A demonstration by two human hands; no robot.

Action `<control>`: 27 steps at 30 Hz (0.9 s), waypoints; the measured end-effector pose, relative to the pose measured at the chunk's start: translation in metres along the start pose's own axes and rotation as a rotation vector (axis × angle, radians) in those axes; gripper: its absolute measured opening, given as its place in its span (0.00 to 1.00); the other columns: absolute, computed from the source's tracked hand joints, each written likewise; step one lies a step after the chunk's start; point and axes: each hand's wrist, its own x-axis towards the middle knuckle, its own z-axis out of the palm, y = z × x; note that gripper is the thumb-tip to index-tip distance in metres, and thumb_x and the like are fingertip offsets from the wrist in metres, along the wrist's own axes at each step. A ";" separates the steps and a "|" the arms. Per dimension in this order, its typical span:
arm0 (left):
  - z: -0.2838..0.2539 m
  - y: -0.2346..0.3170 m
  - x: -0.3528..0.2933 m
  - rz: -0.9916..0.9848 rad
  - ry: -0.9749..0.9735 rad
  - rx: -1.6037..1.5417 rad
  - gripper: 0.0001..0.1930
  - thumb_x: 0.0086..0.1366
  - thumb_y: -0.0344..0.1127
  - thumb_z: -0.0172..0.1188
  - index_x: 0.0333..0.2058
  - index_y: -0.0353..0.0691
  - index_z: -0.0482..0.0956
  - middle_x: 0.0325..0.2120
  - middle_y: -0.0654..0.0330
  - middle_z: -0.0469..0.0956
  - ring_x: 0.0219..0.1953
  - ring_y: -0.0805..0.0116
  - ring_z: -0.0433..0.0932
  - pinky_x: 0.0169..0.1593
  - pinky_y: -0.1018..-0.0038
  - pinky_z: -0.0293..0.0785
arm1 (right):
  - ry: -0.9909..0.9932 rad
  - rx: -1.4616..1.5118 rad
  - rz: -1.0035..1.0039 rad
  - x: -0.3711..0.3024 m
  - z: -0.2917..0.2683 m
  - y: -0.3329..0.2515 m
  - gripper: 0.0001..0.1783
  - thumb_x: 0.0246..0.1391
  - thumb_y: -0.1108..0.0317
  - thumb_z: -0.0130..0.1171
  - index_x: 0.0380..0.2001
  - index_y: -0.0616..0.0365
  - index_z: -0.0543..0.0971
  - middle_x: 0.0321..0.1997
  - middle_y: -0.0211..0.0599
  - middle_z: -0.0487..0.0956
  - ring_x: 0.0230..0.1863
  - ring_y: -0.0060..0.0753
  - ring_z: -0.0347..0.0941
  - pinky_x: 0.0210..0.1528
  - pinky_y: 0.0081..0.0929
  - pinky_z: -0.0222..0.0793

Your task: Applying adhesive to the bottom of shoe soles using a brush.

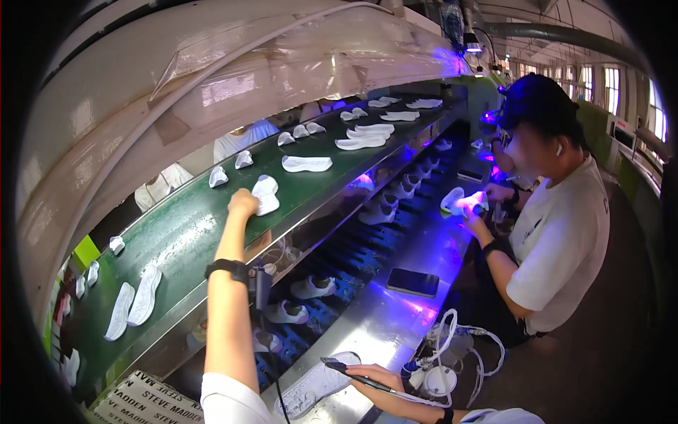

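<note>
My left hand [243, 203] reaches out over the green conveyor belt, its fingers closed at the edge of a white shoe sole [267, 201]. A strap with a small dark device circles that wrist. Near the lower edge, my right hand [378, 392] grips a black-handled brush [357, 377] with a pale hose running from its rear end. Under the brush tip a shoe sole [314, 385] lies on the metal bench [360, 321], its patterned face up.
More white soles [307, 164] and small white shoe parts lie along the belt [191, 233]. A lower blue-black rack holds several shoes [313, 287]. A phone [413, 281] rests on the bench. At right a co-worker [554, 212] handles a brightly lit shoe. White hoses [487, 339] loop by a container.
</note>
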 end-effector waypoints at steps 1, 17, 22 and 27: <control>-0.014 -0.010 -0.009 -0.094 -0.159 -0.286 0.20 0.52 0.35 0.57 0.44 0.34 0.73 0.36 0.47 0.77 0.39 0.58 0.78 0.40 0.65 0.74 | -0.015 0.021 -0.005 -0.004 0.000 -0.001 0.12 0.46 0.75 0.61 0.38 0.58 0.79 0.40 0.39 0.78 0.40 0.29 0.75 0.42 0.20 0.69; 0.124 -0.182 -0.518 -0.573 -0.211 -2.496 0.26 0.64 0.51 0.42 0.52 0.37 0.65 0.42 0.50 0.73 0.41 0.54 0.74 0.42 0.58 0.74 | -0.760 0.411 -0.192 -0.026 0.061 -0.031 0.15 0.44 0.78 0.59 0.39 0.62 0.78 0.37 0.41 0.78 0.38 0.32 0.73 0.42 0.27 0.68; 0.147 -0.199 -0.557 -0.676 -0.051 -2.477 0.25 0.66 0.53 0.38 0.52 0.42 0.66 0.46 0.55 0.72 0.47 0.61 0.72 0.53 0.65 0.67 | -0.688 0.060 -0.409 -0.047 0.120 -0.016 0.11 0.41 0.76 0.59 0.33 0.60 0.78 0.32 0.39 0.78 0.34 0.38 0.71 0.37 0.28 0.66; 0.136 -0.202 -0.547 -0.575 -0.041 -2.685 0.26 0.65 0.55 0.39 0.54 0.43 0.64 0.47 0.50 0.71 0.47 0.56 0.72 0.50 0.60 0.70 | -0.612 0.095 -0.169 -0.031 0.123 -0.032 0.13 0.38 0.75 0.61 0.33 0.58 0.79 0.34 0.37 0.79 0.32 0.37 0.71 0.37 0.29 0.65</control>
